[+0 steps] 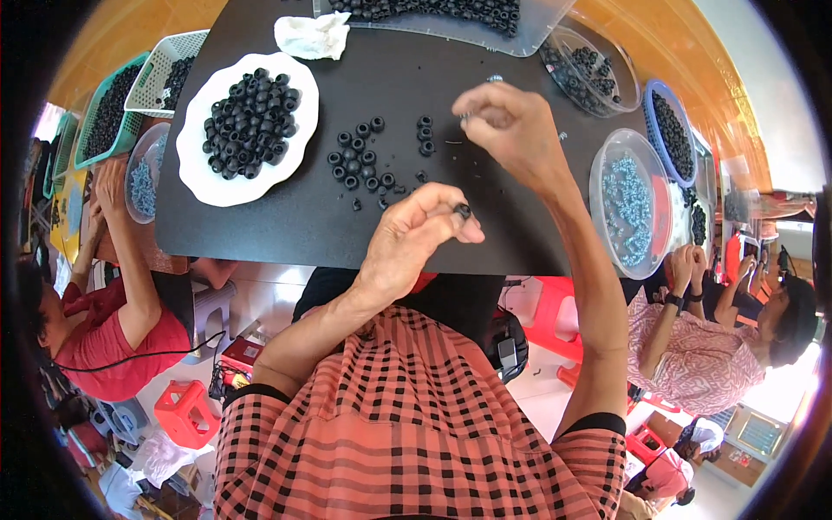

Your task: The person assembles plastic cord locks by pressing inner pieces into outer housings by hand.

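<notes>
Between thumb and forefinger of my left hand (414, 236) is a small round black hollow part (463, 210), held just above the table's near edge. My right hand (511, 130) is raised over the table, farther off and to the right. Its fingers are curled together and slightly blurred; whatever they pinch is too small to make out. Left of my hands lies a loose group of black hollow parts (354, 158), with a short row of similar parts (425, 136) beside it. A scalloped white plate (192, 130) at the left carries a heap of them.
A clear tray (520, 45) of black parts and a crumpled white cloth (312, 36) lie at the far side. On the right are a clear tub (631, 95), a bowl of small blue-grey pieces (626, 217) and a blue basket (650, 102). People sit at both sides.
</notes>
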`<action>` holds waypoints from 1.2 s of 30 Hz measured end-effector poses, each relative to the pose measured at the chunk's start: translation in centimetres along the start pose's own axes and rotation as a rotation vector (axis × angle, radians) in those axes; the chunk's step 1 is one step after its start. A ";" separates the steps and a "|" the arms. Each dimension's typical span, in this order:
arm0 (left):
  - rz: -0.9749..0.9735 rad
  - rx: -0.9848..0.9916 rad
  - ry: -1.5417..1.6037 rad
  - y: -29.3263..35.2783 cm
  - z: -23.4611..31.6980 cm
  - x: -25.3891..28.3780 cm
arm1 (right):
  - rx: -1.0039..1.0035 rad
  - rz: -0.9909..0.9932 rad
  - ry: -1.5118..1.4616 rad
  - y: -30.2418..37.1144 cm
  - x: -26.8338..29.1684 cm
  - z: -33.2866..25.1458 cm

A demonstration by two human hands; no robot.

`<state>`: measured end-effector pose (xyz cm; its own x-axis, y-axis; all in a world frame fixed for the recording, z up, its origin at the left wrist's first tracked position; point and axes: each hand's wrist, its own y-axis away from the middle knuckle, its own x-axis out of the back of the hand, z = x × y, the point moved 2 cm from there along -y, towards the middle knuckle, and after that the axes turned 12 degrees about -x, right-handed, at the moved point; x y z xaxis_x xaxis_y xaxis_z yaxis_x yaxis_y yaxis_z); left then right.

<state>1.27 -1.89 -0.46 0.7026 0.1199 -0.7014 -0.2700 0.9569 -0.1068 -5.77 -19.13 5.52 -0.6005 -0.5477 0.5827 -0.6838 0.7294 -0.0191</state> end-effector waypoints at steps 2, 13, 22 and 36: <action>0.034 0.000 0.007 0.0 -0.1 0.0 | -0.063 -0.032 -0.130 2.7 0.3 0.1; 0.046 -0.078 -0.182 0.0 -0.3 -0.7 | -0.051 -0.126 -0.528 9.2 -0.8 -0.1; 0.072 -0.102 -0.313 0.2 -0.3 -1.1 | 0.011 -0.007 -0.444 9.8 -1.3 0.2; -0.170 0.064 -0.402 2.3 1.4 -2.6 | 0.001 0.059 -0.176 6.0 -1.6 -0.3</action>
<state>-0.22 0.36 2.12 0.9372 0.0405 -0.3465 -0.0959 0.9849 -0.1443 -8.81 -13.73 4.67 -0.7030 -0.5673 0.4289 -0.6456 0.7620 -0.0502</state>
